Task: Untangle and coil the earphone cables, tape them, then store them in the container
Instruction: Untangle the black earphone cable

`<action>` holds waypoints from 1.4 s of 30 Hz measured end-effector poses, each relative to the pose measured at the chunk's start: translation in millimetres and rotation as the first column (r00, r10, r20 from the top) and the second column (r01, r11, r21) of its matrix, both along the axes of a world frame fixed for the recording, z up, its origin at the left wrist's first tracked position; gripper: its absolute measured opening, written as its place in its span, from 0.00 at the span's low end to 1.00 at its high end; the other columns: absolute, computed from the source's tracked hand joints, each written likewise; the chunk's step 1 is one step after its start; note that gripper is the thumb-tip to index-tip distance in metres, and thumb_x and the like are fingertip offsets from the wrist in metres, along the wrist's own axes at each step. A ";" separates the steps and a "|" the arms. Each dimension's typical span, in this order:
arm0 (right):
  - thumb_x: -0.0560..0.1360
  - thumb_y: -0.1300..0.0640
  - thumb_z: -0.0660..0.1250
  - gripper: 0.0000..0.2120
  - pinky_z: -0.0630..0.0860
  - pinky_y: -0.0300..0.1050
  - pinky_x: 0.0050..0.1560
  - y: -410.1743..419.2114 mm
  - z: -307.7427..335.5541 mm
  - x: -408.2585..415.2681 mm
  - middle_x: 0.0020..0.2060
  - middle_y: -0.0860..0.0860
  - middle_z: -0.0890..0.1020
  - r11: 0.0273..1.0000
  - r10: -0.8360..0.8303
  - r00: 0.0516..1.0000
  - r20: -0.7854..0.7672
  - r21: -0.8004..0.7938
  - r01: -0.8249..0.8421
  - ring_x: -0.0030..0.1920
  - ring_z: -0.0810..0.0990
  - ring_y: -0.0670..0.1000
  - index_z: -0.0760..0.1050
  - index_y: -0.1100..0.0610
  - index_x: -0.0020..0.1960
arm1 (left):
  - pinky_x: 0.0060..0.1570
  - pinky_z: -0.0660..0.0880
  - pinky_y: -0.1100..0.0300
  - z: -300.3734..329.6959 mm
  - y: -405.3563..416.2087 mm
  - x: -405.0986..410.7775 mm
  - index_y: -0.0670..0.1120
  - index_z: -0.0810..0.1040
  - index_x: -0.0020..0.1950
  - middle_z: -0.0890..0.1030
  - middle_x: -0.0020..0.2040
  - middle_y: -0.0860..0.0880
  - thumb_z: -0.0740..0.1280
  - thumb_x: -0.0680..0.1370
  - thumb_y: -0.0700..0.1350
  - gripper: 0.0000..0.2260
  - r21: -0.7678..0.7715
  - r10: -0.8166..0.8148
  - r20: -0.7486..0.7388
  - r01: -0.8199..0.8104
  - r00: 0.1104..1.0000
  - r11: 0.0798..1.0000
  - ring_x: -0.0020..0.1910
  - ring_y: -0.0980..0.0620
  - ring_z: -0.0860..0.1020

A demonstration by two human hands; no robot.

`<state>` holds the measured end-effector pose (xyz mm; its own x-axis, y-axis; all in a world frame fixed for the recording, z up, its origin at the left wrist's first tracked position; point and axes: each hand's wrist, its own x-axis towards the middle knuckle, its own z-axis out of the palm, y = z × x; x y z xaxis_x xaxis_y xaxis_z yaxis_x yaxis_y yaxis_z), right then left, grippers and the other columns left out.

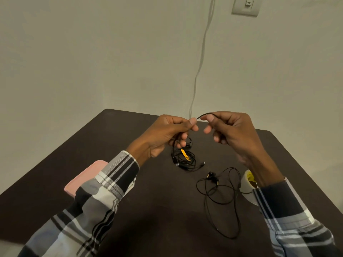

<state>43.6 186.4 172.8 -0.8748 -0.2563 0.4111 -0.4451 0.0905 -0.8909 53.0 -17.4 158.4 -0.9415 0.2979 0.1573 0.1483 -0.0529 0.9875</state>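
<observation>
Dark desk (130, 210): left hand (167, 132) and right hand (228, 130), above the tangled bundle (183, 160), each pinch its light, limp earphone cable (204, 114); best gripped near the ends

It looks like a plain room in a home. A bare off-white wall (92, 52) fills the upper frame, with a light switch plate (246, 5) at the upper right and a thin white cord (201, 56) hanging down the middle. Below sits a dark table (148, 210) pushed against the wall, carrying small personal odds and ends.
</observation>
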 end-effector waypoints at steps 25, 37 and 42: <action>0.75 0.46 0.71 0.11 0.65 0.34 0.25 16.8 -8.6 -26.6 0.33 0.50 0.84 0.932 -0.219 0.971 0.096 -0.275 0.238 0.24 0.67 0.44 0.85 0.53 0.45 | 0.23 0.61 0.70 -19.1 20.9 22.8 0.47 0.76 0.33 0.69 0.25 0.54 0.70 0.74 0.59 0.18 0.287 -0.376 0.081 0.339 0.923 0.896 0.21 0.61 0.63; 0.77 0.44 0.70 0.14 0.60 0.36 0.26 -22.5 -65.9 -6.4 0.24 0.50 0.73 0.999 -0.032 0.972 0.232 0.046 0.022 0.24 0.66 0.43 0.86 0.52 0.41 | 0.75 0.57 0.43 22.2 11.1 21.4 0.49 0.74 0.33 0.72 0.72 0.39 0.58 0.80 0.54 0.19 0.451 -0.302 -0.119 0.323 0.946 0.832 0.73 0.44 0.68; 0.76 0.43 0.70 0.12 0.63 0.33 0.26 -28.1 -75.8 11.8 0.23 0.48 0.73 0.990 0.081 0.967 0.242 0.093 -0.106 0.24 0.68 0.43 0.86 0.50 0.48 | 0.72 0.53 0.35 23.4 -2.7 9.8 0.51 0.76 0.31 0.74 0.71 0.46 0.59 0.78 0.55 0.18 0.359 -0.133 -0.096 0.159 0.986 0.920 0.76 0.45 0.63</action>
